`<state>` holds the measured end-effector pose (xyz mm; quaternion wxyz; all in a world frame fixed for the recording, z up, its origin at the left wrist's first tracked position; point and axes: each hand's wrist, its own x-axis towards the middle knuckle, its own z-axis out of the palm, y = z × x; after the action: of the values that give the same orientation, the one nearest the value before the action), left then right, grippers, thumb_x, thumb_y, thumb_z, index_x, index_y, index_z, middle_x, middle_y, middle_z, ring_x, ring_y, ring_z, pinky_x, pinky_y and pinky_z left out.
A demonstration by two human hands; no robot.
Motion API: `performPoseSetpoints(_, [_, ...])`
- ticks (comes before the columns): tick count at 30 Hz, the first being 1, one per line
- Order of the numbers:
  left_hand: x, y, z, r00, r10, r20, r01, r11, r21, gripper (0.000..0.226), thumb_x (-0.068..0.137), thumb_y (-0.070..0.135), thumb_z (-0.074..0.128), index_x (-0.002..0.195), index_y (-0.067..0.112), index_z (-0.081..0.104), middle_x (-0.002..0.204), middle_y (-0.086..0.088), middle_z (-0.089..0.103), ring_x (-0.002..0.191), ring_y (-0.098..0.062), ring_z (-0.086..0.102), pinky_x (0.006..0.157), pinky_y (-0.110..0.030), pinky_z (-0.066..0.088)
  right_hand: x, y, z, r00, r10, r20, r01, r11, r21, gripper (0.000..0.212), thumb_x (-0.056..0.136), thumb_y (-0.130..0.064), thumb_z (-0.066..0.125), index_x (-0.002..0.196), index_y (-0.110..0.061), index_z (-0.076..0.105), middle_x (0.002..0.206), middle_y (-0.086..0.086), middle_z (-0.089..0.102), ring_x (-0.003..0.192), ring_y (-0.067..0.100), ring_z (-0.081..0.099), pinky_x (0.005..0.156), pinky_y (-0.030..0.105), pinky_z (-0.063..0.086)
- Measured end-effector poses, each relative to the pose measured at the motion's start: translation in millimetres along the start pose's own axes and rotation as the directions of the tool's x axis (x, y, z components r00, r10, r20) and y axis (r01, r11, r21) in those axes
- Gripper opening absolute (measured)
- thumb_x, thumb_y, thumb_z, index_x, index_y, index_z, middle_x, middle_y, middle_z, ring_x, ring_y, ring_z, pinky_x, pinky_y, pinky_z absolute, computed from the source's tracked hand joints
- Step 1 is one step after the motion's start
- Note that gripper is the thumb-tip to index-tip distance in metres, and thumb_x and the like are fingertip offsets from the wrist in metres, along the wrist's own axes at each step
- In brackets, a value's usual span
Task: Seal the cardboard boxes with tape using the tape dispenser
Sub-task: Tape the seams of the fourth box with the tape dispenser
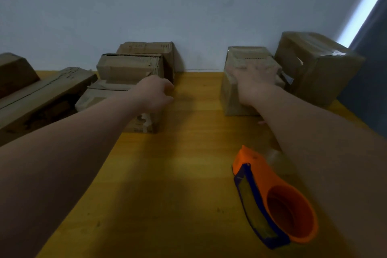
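Right hand point(254, 78) spread atop box point(231, 100)

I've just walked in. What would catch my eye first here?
The bright orange and blue tape dispenser stands out, lying on the yellow table at the near right. Farther back, the right hand rests on top of a cardboard box, while the left hand hovers empty beside the stacked boxes by the wall.
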<state>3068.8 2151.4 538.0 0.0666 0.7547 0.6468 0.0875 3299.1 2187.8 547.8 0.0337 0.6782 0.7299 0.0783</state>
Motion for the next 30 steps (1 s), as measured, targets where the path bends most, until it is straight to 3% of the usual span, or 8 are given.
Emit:
performPoseSetpoints(4, [1.6,-6.7,10.9,0.997,-0.022,0.069,0.015,0.995,0.098,0.043,0.094,0.030,0.052,0.137,0.022,0.049,0.146,-0.011,0.038,0.135,-0.029,0.034,0.108,-0.043,0.032,-1.0,-11.9,13.3,0.995,-0.095,0.033,0.096,0.994,-0.043,0.064,0.089,-0.010,0.051,0.145,-0.034,0.032,0.151,0.010,0.018,0.136,0.036,0.019,0.104,0.060,0.030])
performPoseSetpoints(7, [0.4,-12.9,17.4,0.996,-0.026,0.086,0.012,0.988,0.152,0.043,0.093,0.030,0.051,0.136,0.026,0.048,0.146,-0.007,0.034,0.138,-0.029,0.026,0.109,-0.054,0.029,-1.1,-10.0,17.4,0.998,-0.051,0.041,0.053,0.998,-0.046,0.049,0.091,-0.010,0.048,0.138,-0.026,0.045,0.151,0.008,0.018,0.131,0.035,0.027,0.103,0.060,0.030])
performPoseSetpoints(11, [-2.3,-17.8,20.2,0.996,0.000,0.086,-0.019,0.975,0.220,0.040,0.094,0.023,0.047,0.133,0.024,0.052,0.141,-0.004,0.038,0.134,-0.026,0.031,0.107,-0.050,0.034,-1.3,-2.5,15.0,0.997,-0.028,0.065,0.030,0.999,-0.024,0.048,0.092,-0.011,0.048,0.138,-0.026,0.043,0.152,0.008,0.015,0.130,0.035,0.027,0.106,0.057,0.029])
performPoseSetpoints(14, [-8.0,-17.0,18.6,0.994,-0.011,0.111,-0.025,0.946,0.324,0.034,0.093,0.021,0.047,0.126,0.025,0.056,0.131,-0.004,0.043,0.121,-0.027,0.040,0.100,-0.047,0.042,-2.1,-7.1,11.9,0.997,-0.059,0.042,0.060,0.998,-0.036,0.058,0.087,-0.008,0.056,0.140,-0.026,0.042,0.152,0.010,0.017,0.135,0.035,0.022,0.110,0.054,0.026])
performPoseSetpoints(19, [-19.0,-24.5,2.9,0.977,-0.200,0.068,0.149,0.882,0.448,0.018,0.091,0.018,0.052,0.106,0.025,0.057,0.108,-0.003,0.053,0.100,-0.025,0.048,0.084,-0.045,0.048,-2.0,-47.1,-0.1,0.978,-0.209,0.025,0.204,0.970,0.134,0.066,0.089,-0.002,0.047,0.147,-0.029,0.031,0.156,0.006,0.015,0.141,0.033,0.016,0.107,0.049,0.035])
performPoseSetpoints(22, [-17.7,-28.8,-9.1,0.957,-0.286,0.048,0.221,0.829,0.514,0.010,0.088,0.015,0.056,0.097,0.018,0.058,0.088,-0.001,0.055,0.077,-0.018,0.054,0.058,-0.030,0.043,2.2,-76.6,-9.3,0.958,-0.286,0.000,0.278,0.932,0.233,0.070,0.087,-0.001,0.045,0.147,-0.032,0.030,0.148,0.009,0.032,0.133,0.031,0.031,0.093,0.044,0.048])
performPoseSetpoints(25, [-3.6,-39.7,-24.0,0.944,-0.322,-0.070,0.324,0.868,0.377,0.008,0.088,0.022,0.057,0.087,0.014,0.056,0.079,-0.002,0.054,0.068,-0.016,0.053,0.047,-0.027,0.036,12.1,-102.8,-15.8,0.941,-0.336,-0.043,0.331,0.886,0.325,0.066,0.088,-0.005,0.046,0.147,-0.032,0.031,0.143,0.008,0.040,0.125,0.029,0.041,0.081,0.036,0.048])
performPoseSetpoints(30, [33.2,-79.2,-35.4,0.836,-0.451,-0.313,0.448,0.890,-0.085,0.041,0.087,0.021,0.053,0.127,0.013,0.046,0.121,-0.015,0.044,0.111,-0.034,0.046,0.083,-0.042,0.043,42.1,-139.8,-18.3,0.937,-0.343,-0.070,0.326,0.781,0.533,0.067,0.089,-0.012,0.053,0.148,-0.025,0.027,0.128,0.008,0.052,0.096,0.024,0.053,0.080,0.034,0.052])
